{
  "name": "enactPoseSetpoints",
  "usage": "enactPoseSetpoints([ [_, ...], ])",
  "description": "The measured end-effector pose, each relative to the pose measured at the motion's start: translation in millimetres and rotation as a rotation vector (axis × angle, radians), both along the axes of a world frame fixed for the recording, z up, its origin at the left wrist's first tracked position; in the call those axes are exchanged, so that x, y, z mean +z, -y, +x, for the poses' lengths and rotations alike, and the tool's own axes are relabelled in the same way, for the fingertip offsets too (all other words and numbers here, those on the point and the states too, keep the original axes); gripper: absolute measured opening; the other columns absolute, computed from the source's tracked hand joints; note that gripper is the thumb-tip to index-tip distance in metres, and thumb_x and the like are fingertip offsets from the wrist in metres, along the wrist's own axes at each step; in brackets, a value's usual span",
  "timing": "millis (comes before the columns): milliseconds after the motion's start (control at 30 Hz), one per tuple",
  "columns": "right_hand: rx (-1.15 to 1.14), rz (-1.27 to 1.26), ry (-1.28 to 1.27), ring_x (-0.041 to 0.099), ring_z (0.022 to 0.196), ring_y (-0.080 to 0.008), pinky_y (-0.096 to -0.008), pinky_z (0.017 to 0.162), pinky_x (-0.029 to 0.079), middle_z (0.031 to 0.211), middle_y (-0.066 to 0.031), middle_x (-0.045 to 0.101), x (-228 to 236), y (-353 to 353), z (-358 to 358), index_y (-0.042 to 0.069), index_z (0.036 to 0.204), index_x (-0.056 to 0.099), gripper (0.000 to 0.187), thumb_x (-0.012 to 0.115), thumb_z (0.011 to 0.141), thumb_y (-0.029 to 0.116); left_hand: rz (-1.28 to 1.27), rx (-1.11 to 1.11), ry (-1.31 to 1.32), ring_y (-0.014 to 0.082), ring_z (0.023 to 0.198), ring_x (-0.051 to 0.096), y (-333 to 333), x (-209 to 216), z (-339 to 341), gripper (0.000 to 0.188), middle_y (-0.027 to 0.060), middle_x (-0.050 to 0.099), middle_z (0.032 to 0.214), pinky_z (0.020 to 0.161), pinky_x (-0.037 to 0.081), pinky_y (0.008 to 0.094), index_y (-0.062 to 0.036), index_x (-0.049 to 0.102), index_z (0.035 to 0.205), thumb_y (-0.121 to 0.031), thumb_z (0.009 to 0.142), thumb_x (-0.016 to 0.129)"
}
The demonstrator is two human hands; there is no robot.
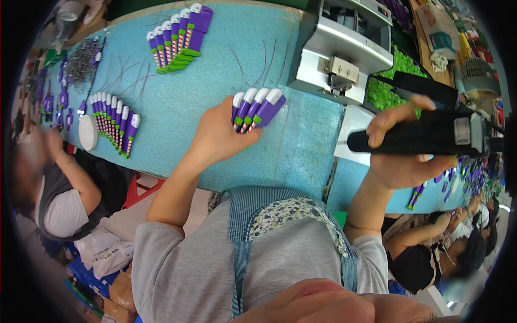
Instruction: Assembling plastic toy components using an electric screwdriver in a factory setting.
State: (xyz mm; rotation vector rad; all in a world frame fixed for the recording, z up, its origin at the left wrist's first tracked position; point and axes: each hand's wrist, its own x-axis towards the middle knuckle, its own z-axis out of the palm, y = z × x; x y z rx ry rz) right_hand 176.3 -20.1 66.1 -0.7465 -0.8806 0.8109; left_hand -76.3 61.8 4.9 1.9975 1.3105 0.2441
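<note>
Holding four purple, white-capped pieces (257, 110) upright in a small fan, my left hand (222, 134) is clamped around their lower part, above the pale blue tabletop (242, 32). The thumb lies across the front near the striped stems, a hold that seems meant to keep the pieces side by side and their white ends exposed. Thin wires (265, 56) rise beyond those ends, spread clear of my fingers, though I cannot tell where each is fixed.

To the right, my right hand (396, 169) is closed around a black handheld tool (425, 132), its narrow tip pointing left toward the bunch but well apart from it. One finger hooks over the tool near its tip, probably to steady its body; what the tool is I cannot tell.

Two more fans of similar pieces lie on the work surface, one at the far edge (180, 40) and one to my left (116, 121) beside a round white disc (88, 132). They lie in close ranks, likely so that each can be gathered as a set.

A silver bench machine (353, 40) stands just beyond a white plate (353, 118), with bright green small parts (401, 67) beside it, perhaps kept within easy reach.
</note>
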Motion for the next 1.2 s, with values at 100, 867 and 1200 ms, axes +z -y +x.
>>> enactPoseSetpoints([
  [100,0.192,0.253,0.014,0.058,0.063,-0.0230,-0.0334,0.059,0.046,0.093,-0.0246,0.058,3.0,-29.6,7.8,-0.003,0.132,0.034,0.097,0.036,0.080,0.079,-0.374,0.077,0.370,0.0217,0.077,0.063,23.4,-8.8,2.3,0.048,0.0120,0.064,0.085,0.071,0.050,0.0338,-0.0004,0.055,0.105,-0.022,0.067,0.075],
  [867,0.212,0.175,0.148,0.058,0.059,-0.0227,-0.0322,0.056,0.047,0.090,-0.0226,0.061,1.0,-24.9,-16.8,0.003,0.121,0.047,0.093,0.044,0.073,0.082,-1.201,0.044,0.829,0.0135,0.093,0.057,27.0,4.0,53.1,0.058,0.0039,0.061,0.103,0.085,0.046,0.0278,-0.0010,0.051,0.124,-0.007,0.071,0.076],
  [1200,0.293,0.185,0.054,0.060,0.068,-0.0241,-0.0358,0.064,0.047,0.093,-0.0224,0.059,-3.8,-36.3,-7.9,0.005,0.127,0.047,0.095,0.040,0.074,0.084,-1.196,0.060,0.804,0.0129,0.091,0.058,23.1,-1.9,60.0,0.056,0.0038,0.062,0.101,0.083,0.047,0.0275,-0.0009,0.052,0.122,-0.007,0.072,0.076],
])
